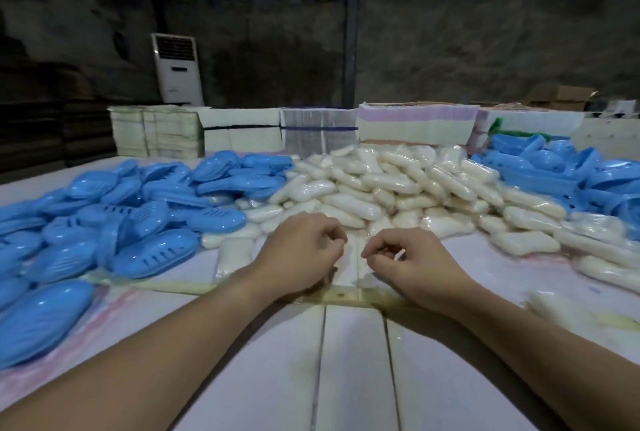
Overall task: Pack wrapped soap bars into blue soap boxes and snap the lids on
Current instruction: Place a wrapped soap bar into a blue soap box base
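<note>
Both hands rest on the white surface [353, 361], the left hand [304, 254] and right hand [412, 262] loosely curled, gripping nothing. Wrapped soap bars [374, 184] heap at 12 o'clock; blue soap boxes [114, 219] lie at 10 o'clock and 2 o'clock.

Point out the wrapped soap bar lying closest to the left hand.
The flat wrapped white soap bar lying alone on the table just left of the left hand, in front of the heap.

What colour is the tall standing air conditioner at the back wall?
The tall standing air conditioner is white, with a dark grille on top; the head view shows it.
</note>
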Tool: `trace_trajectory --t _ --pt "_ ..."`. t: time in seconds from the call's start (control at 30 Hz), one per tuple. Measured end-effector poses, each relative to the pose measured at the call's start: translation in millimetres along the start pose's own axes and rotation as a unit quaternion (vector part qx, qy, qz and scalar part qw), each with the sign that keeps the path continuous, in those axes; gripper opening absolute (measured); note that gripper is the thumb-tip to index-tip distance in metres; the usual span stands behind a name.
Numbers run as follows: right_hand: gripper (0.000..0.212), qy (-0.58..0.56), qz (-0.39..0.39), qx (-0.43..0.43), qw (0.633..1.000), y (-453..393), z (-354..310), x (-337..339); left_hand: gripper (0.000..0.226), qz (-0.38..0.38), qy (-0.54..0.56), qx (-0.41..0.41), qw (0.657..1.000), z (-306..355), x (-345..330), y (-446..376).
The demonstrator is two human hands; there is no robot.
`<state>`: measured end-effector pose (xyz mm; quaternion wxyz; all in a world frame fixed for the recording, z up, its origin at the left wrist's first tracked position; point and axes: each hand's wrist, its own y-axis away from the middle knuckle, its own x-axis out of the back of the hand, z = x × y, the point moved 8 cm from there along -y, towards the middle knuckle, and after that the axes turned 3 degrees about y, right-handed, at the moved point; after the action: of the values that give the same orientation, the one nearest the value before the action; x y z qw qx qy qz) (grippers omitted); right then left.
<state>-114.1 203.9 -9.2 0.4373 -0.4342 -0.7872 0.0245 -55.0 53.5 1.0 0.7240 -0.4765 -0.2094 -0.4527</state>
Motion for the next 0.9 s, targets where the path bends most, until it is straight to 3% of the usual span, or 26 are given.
trace_trajectory --t 0.1,0.17,0.3,0.7,0.8,0.9 --pt "0.022 0.004 -0.018 0.013 1.0 2.7 -4.4 -4.3 0.026 0.038 -0.142 0.08 0.986 -43.9 32.5 -8.5" --pt "0.022 0.012 -0.026 0.019 0.999 4.3 -6.5 -6.3 0.042 -0.002 -0.252 0.168 0.953 -84.4 45.5 -6.4" --pt "0.019 0.012 -0.029 0.016 0.999 5.3 -8.2 -4.0 0.053 -0.039 -0.274 0.307 0.91 -144.9 67.7 7.6" --pt "0.021 0.016 -0.032 -0.004 0.999 7.5 -10.3 -4.8 0.068 -0.044 -0.249 0.28 0.926 -142.0 62.6 -2.3" --pt "0.021 0.011 -0.028 -0.005 1.0 8.7 -10.4 -3.7 0.056 -0.018 -0.252 0.255 0.933 -135.9 63.5 -5.7" --pt "0.021 0.01 -0.023 -0.006 1.0 8.9 -10.6 -1.7 0.041 0.057 -0.231 0.204 0.95 -119.9 74.2 -7.2"
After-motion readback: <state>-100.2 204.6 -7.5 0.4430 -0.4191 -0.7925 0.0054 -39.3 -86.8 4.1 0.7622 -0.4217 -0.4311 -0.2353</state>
